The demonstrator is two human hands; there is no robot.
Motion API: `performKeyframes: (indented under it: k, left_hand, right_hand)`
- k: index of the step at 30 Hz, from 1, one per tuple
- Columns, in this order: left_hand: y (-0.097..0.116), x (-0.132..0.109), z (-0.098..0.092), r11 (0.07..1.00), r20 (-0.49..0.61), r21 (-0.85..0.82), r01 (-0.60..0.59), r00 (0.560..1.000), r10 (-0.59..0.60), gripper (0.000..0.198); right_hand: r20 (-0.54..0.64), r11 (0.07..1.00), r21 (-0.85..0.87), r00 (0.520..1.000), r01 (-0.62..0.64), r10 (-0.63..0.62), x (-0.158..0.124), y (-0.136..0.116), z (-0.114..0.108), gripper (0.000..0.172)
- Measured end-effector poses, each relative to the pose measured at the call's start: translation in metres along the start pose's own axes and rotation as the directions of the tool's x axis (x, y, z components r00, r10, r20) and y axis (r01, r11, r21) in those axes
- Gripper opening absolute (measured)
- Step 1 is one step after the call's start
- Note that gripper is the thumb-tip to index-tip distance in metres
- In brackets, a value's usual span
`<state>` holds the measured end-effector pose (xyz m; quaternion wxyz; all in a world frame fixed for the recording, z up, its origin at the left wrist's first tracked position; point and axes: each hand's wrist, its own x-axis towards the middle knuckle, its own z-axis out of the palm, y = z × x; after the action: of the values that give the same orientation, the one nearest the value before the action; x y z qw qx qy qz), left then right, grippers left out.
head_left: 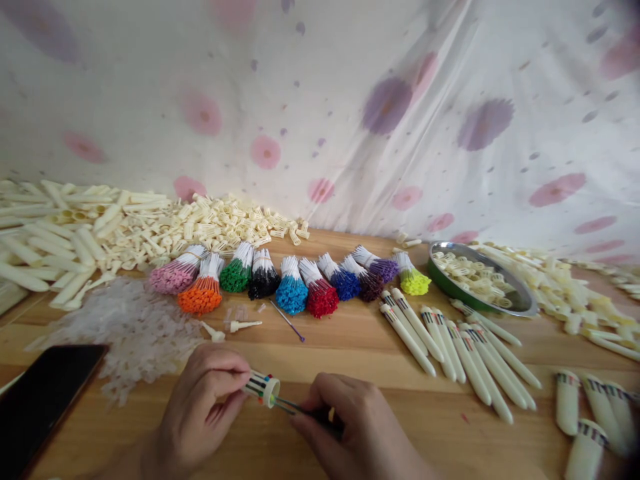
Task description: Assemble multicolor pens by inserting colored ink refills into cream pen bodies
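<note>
Between the thumb and fingers of my left hand [207, 400] is a cream slotted pen barrel section [269, 390], with coloured pieces showing along its slots. Its open end faces right. My right hand [355, 417] grips dark-handled tweezers [287, 404], their tips at the mouth of the barrel section, where a yellow-green bit shows. How far in the tips reach I cannot tell. Just beyond my hands lie a loose purple-tipped refill [289, 321] and a small cream pen part [245, 325].
Bundles of colour-tipped refills, such as the red bundle [320, 293], stand in a row. Clear plastic pieces [135, 327] and a phone [50, 407] lie left. Cream parts [210, 223] are heaped behind. Multicolour pens [475, 367] and a metal bowl [525, 308] of parts are right.
</note>
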<state>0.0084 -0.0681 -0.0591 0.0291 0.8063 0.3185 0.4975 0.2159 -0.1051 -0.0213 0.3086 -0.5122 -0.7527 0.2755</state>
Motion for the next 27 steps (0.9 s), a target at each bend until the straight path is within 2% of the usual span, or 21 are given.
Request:
performKeyframes:
  k: [4, 8, 10, 15, 19, 27]
  left_hand:
    - [0.001, 0.001, 0.000, 1.000, 0.004, -0.007, -0.004, 1.000, 0.004, 0.022]
    - [0.000, 0.000, 0.001, 1.000, 0.041, 0.005, 0.002, 0.999, -0.003, 0.013]
    - [-0.001, -0.002, 0.001, 1.000, 0.096, 0.013, -0.002, 0.995, 0.001, 0.010]
    - [-0.001, -0.011, 0.002, 0.998, 0.238, 0.009, 0.055, 0.970, -0.055, 0.022]
    - [-0.001, -0.015, 0.002, 0.999, 0.257, -0.027, 0.027, 0.966, -0.019, 0.027]
    - [-0.001, -0.013, 0.004, 0.998, 0.237, -0.051, 0.021, 0.971, -0.009, 0.029]
  right_hand:
    - [-0.001, 0.999, -0.031, 1.000, 0.031, -0.031, 0.000, 0.001, -0.002, 0.014]
    - [-0.003, 0.987, -0.100, 0.992, 0.122, -0.123, 0.003, 0.002, -0.009, 0.015]
    - [0.006, 0.974, -0.138, 0.983, 0.182, -0.183, 0.004, 0.003, -0.014, 0.015]
    - [0.097, 0.918, -0.241, 0.949, 0.314, -0.300, 0.007, 0.005, -0.026, 0.022]
    - [0.136, 0.889, -0.275, 0.930, 0.366, -0.341, 0.008, 0.005, -0.029, 0.027]
    - [0.114, 0.874, -0.289, 0.920, 0.391, -0.374, 0.006, 0.005, -0.025, 0.029]
